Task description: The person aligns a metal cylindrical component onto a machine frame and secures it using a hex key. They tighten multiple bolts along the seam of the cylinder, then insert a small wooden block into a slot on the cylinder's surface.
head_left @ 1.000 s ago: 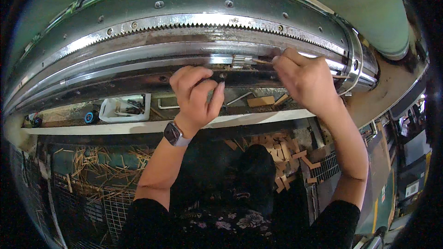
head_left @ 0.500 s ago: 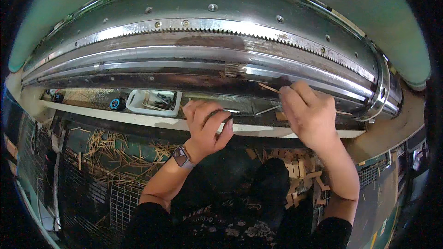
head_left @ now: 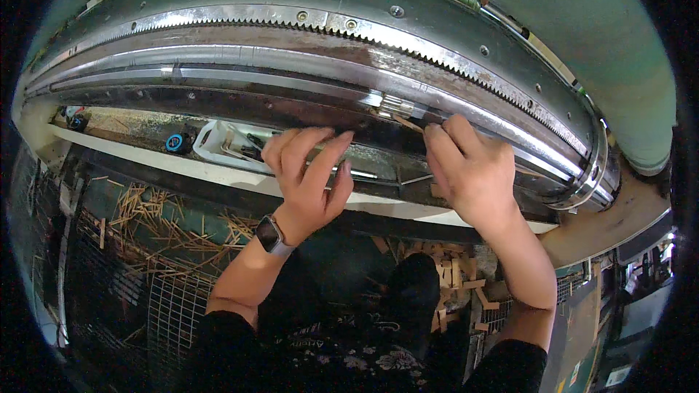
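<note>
1. One large curved metal machine ring (head_left: 306, 65) spans the view, with one toothed gear band (head_left: 437, 54) running along its upper part and polished rails below it.
2. One small ribbed metal block (head_left: 397, 105) sits on the polished rail, just above the gap between the two hands.
3. One white ledge (head_left: 145, 156) runs under the ring. Near its left end stand one white tray (head_left: 218, 142) holding thin metal pieces, one blue-ringed round part (head_left: 175, 143) just beside the tray, and another blue part (head_left: 75, 121) farther left.
4. Many thin wooden splinters (head_left: 160, 218) lie scattered on the mesh below the ledge; a heap of small wooden blocks (head_left: 451, 276) lies lower right.
5. Left hand (head_left: 309, 175): fingers spread and extended upward, fingertips touching the dark underside of the ring; it grips nothing. One watch (head_left: 271, 234) is on its wrist.
6. Right hand (head_left: 473, 171): fingers curled, index fingertip and thumb pinching a thin stick-like piece (head_left: 409, 124) just below the ribbed block, against the rail.
</note>
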The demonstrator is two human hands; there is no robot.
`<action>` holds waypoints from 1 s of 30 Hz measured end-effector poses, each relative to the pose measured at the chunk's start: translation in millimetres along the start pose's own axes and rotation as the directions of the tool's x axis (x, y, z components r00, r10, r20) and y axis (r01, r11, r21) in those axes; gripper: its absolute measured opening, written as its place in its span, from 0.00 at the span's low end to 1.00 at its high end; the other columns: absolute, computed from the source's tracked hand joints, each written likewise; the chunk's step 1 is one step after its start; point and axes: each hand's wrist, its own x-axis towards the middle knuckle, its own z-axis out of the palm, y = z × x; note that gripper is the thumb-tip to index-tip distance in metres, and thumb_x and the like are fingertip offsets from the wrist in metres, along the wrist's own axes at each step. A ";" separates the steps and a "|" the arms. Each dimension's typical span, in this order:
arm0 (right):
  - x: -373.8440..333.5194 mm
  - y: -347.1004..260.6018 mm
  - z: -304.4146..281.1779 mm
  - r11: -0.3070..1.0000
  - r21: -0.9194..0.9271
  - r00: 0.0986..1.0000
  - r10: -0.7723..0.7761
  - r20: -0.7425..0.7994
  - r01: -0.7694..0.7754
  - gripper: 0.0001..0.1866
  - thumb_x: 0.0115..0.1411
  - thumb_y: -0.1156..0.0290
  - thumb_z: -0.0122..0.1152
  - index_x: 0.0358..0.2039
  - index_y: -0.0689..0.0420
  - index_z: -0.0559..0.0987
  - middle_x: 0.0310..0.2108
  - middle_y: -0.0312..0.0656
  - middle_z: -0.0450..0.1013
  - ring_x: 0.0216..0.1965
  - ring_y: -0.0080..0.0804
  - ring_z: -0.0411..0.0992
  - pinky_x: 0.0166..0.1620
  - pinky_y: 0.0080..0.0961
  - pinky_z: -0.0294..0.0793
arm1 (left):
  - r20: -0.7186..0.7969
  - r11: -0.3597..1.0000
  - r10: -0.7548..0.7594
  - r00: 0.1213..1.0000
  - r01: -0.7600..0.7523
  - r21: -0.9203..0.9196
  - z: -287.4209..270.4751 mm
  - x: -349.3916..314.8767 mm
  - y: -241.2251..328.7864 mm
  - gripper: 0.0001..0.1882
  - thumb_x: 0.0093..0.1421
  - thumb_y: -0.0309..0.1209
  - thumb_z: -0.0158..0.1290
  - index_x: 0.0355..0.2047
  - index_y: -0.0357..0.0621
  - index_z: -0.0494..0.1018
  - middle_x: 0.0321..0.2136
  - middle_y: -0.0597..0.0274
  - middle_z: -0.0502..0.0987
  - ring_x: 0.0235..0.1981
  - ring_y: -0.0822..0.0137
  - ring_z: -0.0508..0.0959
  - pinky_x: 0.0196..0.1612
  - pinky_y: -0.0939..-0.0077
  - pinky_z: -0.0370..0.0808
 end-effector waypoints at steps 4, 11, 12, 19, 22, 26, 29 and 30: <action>8.9 -1.8 2.1 0.999 -0.034 1.000 -0.015 -0.004 0.015 0.09 0.41 0.72 0.55 0.27 0.54 0.71 0.24 0.37 0.63 0.20 0.27 0.71 0.17 0.24 0.68 | 0.049 0.998 0.041 0.998 -0.043 0.054 -0.9 25.5 -2.0 0.17 0.46 0.27 0.56 0.39 0.50 0.77 0.43 0.64 0.70 0.45 0.60 0.65 0.47 0.63 0.57; 34.8 -27.2 9.7 1.000 0.012 0.998 -0.013 0.060 0.012 0.07 0.45 0.69 0.53 0.27 0.53 0.70 0.24 0.37 0.64 0.21 0.28 0.72 0.17 0.25 0.70 | -0.048 0.995 -0.006 0.999 0.001 -0.105 7.5 24.2 -10.7 0.22 0.47 0.22 0.53 0.46 0.41 0.67 0.44 0.54 0.65 0.47 0.55 0.62 0.52 0.63 0.57; 41.6 -33.4 8.9 0.998 0.057 0.998 -0.025 0.053 0.022 0.06 0.45 0.69 0.54 0.26 0.53 0.71 0.24 0.37 0.64 0.21 0.28 0.71 0.17 0.25 0.70 | -0.128 0.986 -0.025 0.991 0.004 -0.166 8.4 21.4 -13.5 0.23 0.46 0.21 0.52 0.45 0.41 0.65 0.44 0.54 0.64 0.46 0.56 0.63 0.52 0.64 0.57; -30.4 -79.1 46.5 0.879 0.458 0.976 -0.195 0.092 0.132 0.08 0.43 0.68 0.53 0.25 0.58 0.71 0.23 0.38 0.62 0.22 0.28 0.69 0.21 0.24 0.70 | -0.388 0.973 -0.113 0.915 0.022 -0.231 -17.4 0.0 -19.3 0.21 0.52 0.22 0.50 0.46 0.43 0.58 0.45 0.51 0.60 0.46 0.58 0.63 0.53 0.63 0.59; -98.9 -78.7 91.4 0.890 0.456 0.953 -0.129 0.275 -0.011 0.12 0.48 0.68 0.55 0.32 0.60 0.75 0.26 0.40 0.66 0.31 0.34 0.71 0.32 0.29 0.74 | -0.165 0.939 -0.107 0.980 0.045 -0.341 -24.8 -16.5 -16.6 0.15 0.53 0.23 0.47 0.42 0.41 0.62 0.40 0.50 0.65 0.44 0.57 0.64 0.51 0.61 0.60; -147.1 -53.3 87.9 0.865 0.483 0.990 0.112 0.083 -0.138 0.09 0.51 0.70 0.54 0.31 0.60 0.75 0.34 0.43 0.71 0.39 0.41 0.71 0.44 0.35 0.71 | 0.434 0.935 0.183 0.882 -0.020 -0.353 -1.2 -16.8 2.6 0.12 0.51 0.25 0.51 0.38 0.39 0.69 0.35 0.52 0.70 0.40 0.53 0.68 0.46 0.59 0.64; -170.1 5.3 23.2 0.838 0.308 0.882 0.365 0.298 -0.451 0.11 0.49 0.75 0.54 0.35 0.60 0.74 0.42 0.45 0.70 0.43 0.43 0.69 0.47 0.36 0.67 | 0.654 0.970 0.189 0.733 -0.037 -0.239 32.7 -34.7 16.2 0.15 0.51 0.29 0.54 0.40 0.40 0.70 0.38 0.54 0.70 0.41 0.51 0.68 0.45 0.58 0.64; -201.4 35.3 13.7 0.906 0.130 0.912 0.410 -0.031 -0.403 0.17 0.49 0.79 0.54 0.42 0.61 0.72 0.43 0.47 0.69 0.43 0.45 0.68 0.47 0.35 0.66 | 0.714 0.981 0.161 0.681 -0.029 -0.194 44.6 -46.3 13.8 0.18 0.51 0.31 0.55 0.42 0.41 0.69 0.41 0.52 0.70 0.43 0.50 0.68 0.47 0.56 0.64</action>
